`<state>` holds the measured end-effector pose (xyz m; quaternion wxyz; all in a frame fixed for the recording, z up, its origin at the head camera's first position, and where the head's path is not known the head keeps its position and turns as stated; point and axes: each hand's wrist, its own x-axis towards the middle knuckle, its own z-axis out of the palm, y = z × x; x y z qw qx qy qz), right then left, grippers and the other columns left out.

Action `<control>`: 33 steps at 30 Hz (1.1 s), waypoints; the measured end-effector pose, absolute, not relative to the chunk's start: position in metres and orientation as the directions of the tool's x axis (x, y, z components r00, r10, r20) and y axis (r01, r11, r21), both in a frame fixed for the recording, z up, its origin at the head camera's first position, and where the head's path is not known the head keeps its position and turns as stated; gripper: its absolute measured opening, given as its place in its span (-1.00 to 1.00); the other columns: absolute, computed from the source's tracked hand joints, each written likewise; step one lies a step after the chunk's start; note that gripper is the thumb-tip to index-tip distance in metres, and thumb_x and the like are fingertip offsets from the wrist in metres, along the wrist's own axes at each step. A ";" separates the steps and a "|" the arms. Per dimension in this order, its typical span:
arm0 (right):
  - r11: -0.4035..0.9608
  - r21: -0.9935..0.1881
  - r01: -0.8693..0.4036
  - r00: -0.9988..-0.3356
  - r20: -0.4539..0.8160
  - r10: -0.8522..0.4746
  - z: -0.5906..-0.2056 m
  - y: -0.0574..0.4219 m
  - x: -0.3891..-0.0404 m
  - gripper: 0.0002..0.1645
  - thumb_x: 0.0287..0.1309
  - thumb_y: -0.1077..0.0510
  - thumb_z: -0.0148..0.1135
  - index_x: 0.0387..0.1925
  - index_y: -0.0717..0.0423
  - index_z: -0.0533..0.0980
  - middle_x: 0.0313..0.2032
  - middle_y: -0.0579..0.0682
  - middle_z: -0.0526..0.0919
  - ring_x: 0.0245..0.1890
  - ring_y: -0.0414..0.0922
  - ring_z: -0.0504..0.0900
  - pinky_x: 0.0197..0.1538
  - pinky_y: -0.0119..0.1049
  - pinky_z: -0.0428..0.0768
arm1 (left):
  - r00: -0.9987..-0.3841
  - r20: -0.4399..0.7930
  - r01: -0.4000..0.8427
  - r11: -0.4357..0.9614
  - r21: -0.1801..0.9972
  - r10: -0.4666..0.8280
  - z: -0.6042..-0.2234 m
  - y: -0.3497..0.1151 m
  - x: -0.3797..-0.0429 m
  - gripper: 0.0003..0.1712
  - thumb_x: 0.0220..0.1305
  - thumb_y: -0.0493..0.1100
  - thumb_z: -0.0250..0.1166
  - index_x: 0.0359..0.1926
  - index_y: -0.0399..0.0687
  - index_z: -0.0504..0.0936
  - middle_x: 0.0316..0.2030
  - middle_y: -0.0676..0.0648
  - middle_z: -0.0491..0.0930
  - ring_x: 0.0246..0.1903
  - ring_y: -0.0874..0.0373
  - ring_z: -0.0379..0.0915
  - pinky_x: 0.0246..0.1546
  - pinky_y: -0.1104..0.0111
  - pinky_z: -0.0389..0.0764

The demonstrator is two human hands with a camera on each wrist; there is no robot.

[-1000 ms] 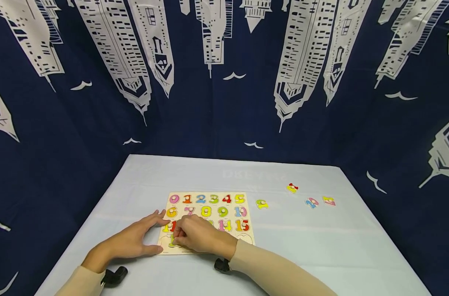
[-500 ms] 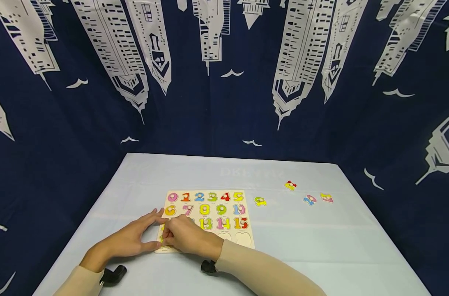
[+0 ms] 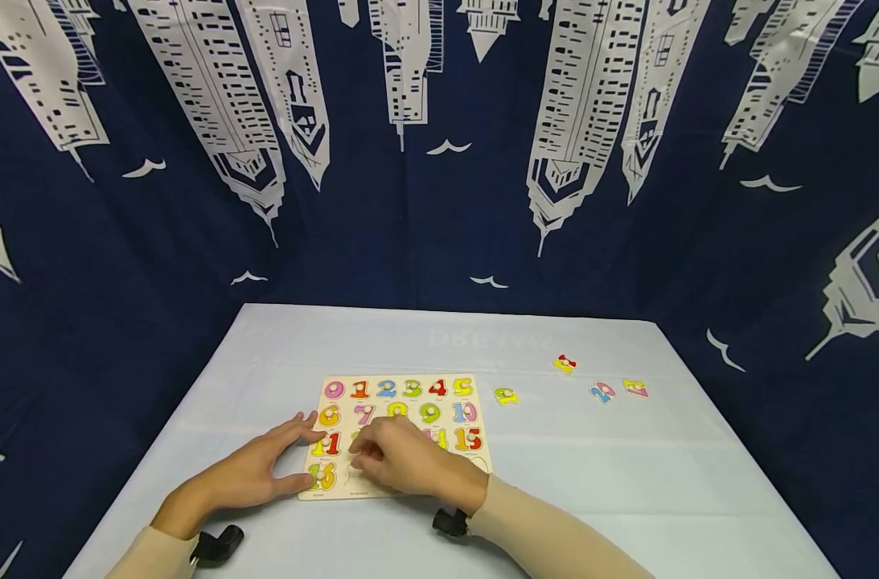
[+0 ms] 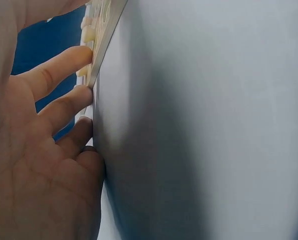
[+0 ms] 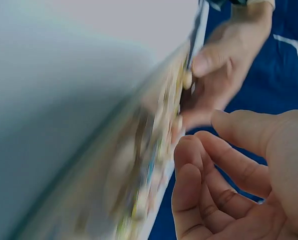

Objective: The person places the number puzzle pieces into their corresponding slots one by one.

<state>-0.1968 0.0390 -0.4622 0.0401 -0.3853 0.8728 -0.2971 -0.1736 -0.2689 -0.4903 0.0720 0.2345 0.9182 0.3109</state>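
A wooden number puzzle board (image 3: 374,378) lies on the table with coloured knobbed number pieces in rows. My left hand (image 3: 254,466) rests at its left edge, fingers spread; in the left wrist view the fingertips meet the board's edge (image 4: 105,45). The green and yellow 16 piece (image 3: 322,477) sits at the start of the bottom row, beside the left thumb. Over the lower middle of the board hovers my right hand (image 3: 413,462), fingers loosely bent. In the right wrist view its thumb and fingers (image 5: 186,185) stand apart with nothing between them. It hides part of the lower rows.
Loose number pieces lie right of the board: a green and yellow one (image 3: 507,396), a yellow and red one (image 3: 564,364), a blue and pink 20 (image 3: 602,392) and a yellow and pink one (image 3: 635,388). A dark blue printed cloth (image 3: 439,225) hangs behind the white table (image 3: 627,498).
My right hand moved the 16 piece left to the bottom row's first place, let it go and drew back to the right. The left hand stays at the board's edge.
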 end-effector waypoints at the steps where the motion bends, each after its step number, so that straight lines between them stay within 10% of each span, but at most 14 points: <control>1: 0.527 -0.557 -0.642 -0.711 0.175 -0.681 -0.462 0.049 -0.198 -0.84 0.55 0.19 0.53 0.04 0.15 0.87 -0.26 -0.16 0.83 -0.33 -0.48 0.56 -0.18 -0.62 0.62 | -0.881 0.012 0.383 0.698 0.605 0.473 -0.490 -0.269 -0.173 -0.29 0.40 0.14 0.67 0.50 0.27 0.68 0.80 -0.24 0.35 0.81 -0.51 0.14 0.68 -0.55 0.28; 22: 0.844 -0.499 -0.199 -0.933 0.361 -0.007 -0.473 0.360 -0.256 -0.73 0.49 0.25 0.52 0.11 0.31 0.82 -0.13 0.20 0.90 -0.19 0.08 0.90 -0.15 -0.26 0.70 | -0.901 -0.004 0.339 0.709 0.618 0.434 -0.492 -0.267 -0.170 -0.28 0.33 0.07 0.71 0.46 0.25 0.69 0.79 -0.24 0.37 0.82 -0.51 0.11 0.70 -0.56 0.25; 33: 0.822 -0.559 0.110 -0.957 0.165 0.240 -0.491 0.454 -0.268 -0.49 0.46 0.04 0.64 0.18 0.36 0.76 -0.11 0.30 0.86 -0.13 0.06 0.71 -0.21 -0.33 0.51 | -0.900 0.006 0.356 0.726 0.588 0.437 -0.490 -0.266 -0.172 -0.26 0.33 0.10 0.70 0.48 0.26 0.69 0.79 -0.19 0.38 0.81 -0.47 0.17 0.70 -0.53 0.27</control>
